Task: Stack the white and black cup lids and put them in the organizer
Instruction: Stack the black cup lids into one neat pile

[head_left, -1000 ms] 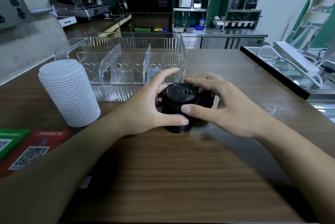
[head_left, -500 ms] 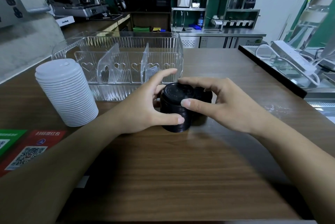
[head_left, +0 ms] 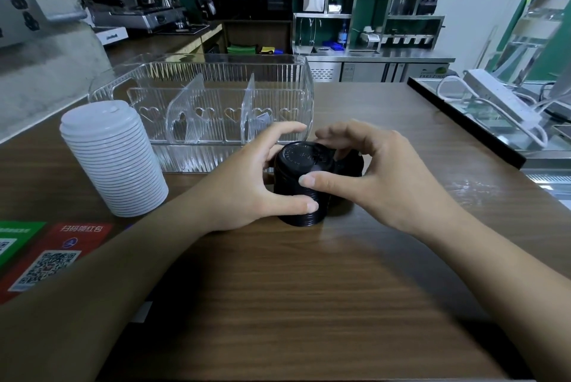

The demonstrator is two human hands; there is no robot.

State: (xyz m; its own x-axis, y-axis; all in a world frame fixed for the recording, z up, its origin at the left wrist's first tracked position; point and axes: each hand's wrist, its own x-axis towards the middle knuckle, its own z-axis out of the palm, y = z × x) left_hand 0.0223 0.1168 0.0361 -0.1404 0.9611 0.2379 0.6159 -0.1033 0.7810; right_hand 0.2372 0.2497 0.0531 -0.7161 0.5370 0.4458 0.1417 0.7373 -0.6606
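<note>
While left hand [head_left: 247,184] grips black lid stack [head_left: 301,187], right hand [head_left: 370,177] fingers curl round it

On the wooden worktop [head_left: 309,304] my left hand [head_left: 247,187] and my right hand [head_left: 367,177] curl round a stack of black lids [head_left: 296,184] from either side, thumbs on its near face and fingers arched over its far edge, while more black lids [head_left: 349,165] lie half hidden behind it under my right fingers. Just behind stands the clear ribbed organizer [head_left: 216,97] with two upright dividers and heart cut-outs. A tall stack of white lids [head_left: 114,162] stands to the left beside the organizer, with a red QR-code card [head_left: 58,255] and a green card [head_left: 15,239] nearer me.
</note>
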